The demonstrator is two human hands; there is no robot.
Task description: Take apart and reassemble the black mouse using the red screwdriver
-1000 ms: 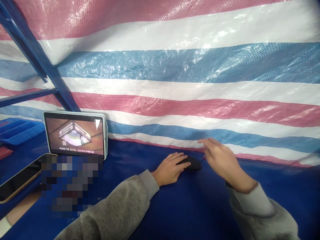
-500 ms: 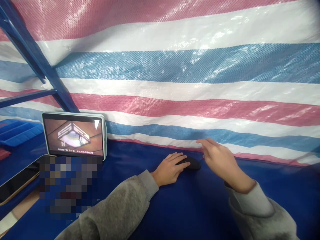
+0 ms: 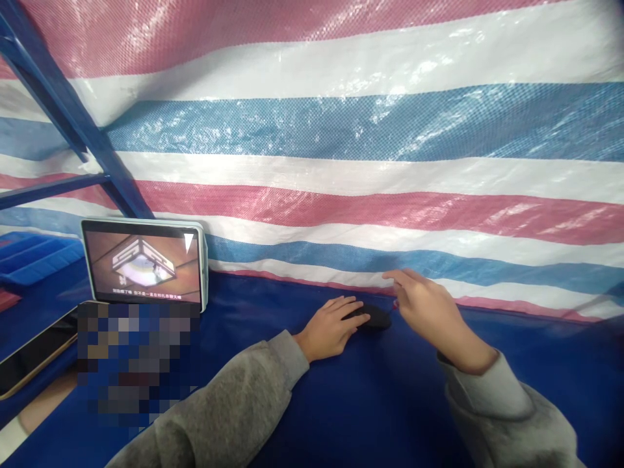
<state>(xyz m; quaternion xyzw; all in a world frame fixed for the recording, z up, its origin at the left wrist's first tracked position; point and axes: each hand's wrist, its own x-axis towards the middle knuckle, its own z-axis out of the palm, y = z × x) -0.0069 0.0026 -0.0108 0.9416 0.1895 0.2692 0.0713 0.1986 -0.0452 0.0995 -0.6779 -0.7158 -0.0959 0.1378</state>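
Note:
A black computer mouse [image 3: 377,317] lies on the blue tabletop. My left hand [image 3: 331,327] is on its left end, with the fingers over it and the thumb along the near side. Just right of the mouse, my right hand [image 3: 426,312] is raised, its index finger pointing left and the other fingers curled in. A small reddish spot and a thin dark line show below those fingers, by the mouse's right end. Whatever the curled fingers hold, if anything, is hidden.
A tablet [image 3: 143,263] playing a video stands at the left. Nearer lie a phone [image 3: 39,351], a blurred-out patch and part of another person's arm [image 3: 49,400]. A blue compartment tray [image 3: 39,257] sits far left. Striped plastic sheeting [image 3: 341,130] hangs behind the table [image 3: 370,403], beside a blue metal frame [image 3: 63,104].

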